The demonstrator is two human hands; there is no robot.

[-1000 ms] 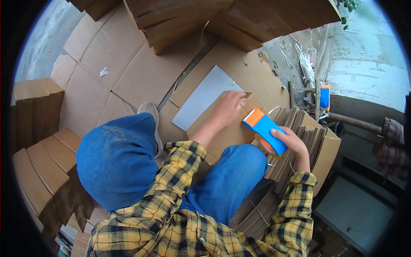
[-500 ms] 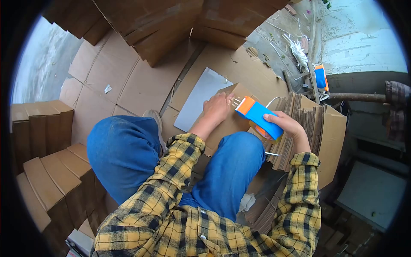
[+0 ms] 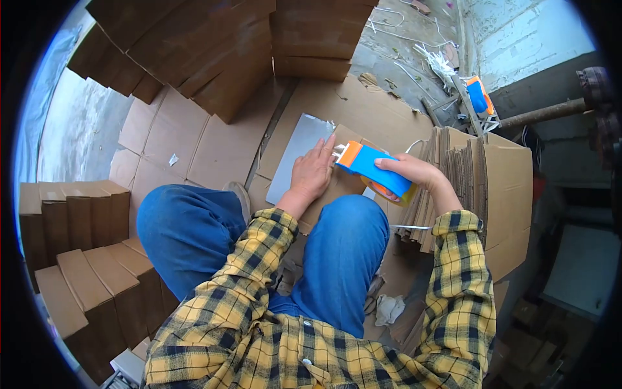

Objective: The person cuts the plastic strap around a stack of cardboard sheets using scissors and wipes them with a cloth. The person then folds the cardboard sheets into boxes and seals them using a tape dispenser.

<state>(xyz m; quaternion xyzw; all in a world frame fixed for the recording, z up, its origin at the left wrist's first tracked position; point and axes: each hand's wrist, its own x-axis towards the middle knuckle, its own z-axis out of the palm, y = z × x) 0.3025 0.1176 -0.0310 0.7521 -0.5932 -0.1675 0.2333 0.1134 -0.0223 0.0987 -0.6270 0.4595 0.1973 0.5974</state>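
My right hand (image 3: 414,172) is closed round a blue and orange tape dispenser (image 3: 369,162) with a tape roll in its underside. Its toothed front end is at the edge of a brown cardboard box (image 3: 338,188) between my knees. My left hand (image 3: 313,172) lies with fingers stretched out over the box's left edge, close to the dispenser's front. Under and beside that hand is a pale grey flat board (image 3: 289,152). Whether tape is stuck to the box there is too small to tell.
Folded cardboard stacks (image 3: 505,201) stand at my right. Tall box stacks (image 3: 194,45) rise ahead, and more boxes (image 3: 97,272) stand at my left. Cardboard sheets (image 3: 214,142) cover the floor. A second tape dispenser (image 3: 478,97) sits on a rack at the far right.
The tape dispenser in my right hand has moved left and is turned more level, its front closer to the box edge. My left hand has shifted left and lies flatter, fingers pointing forward.
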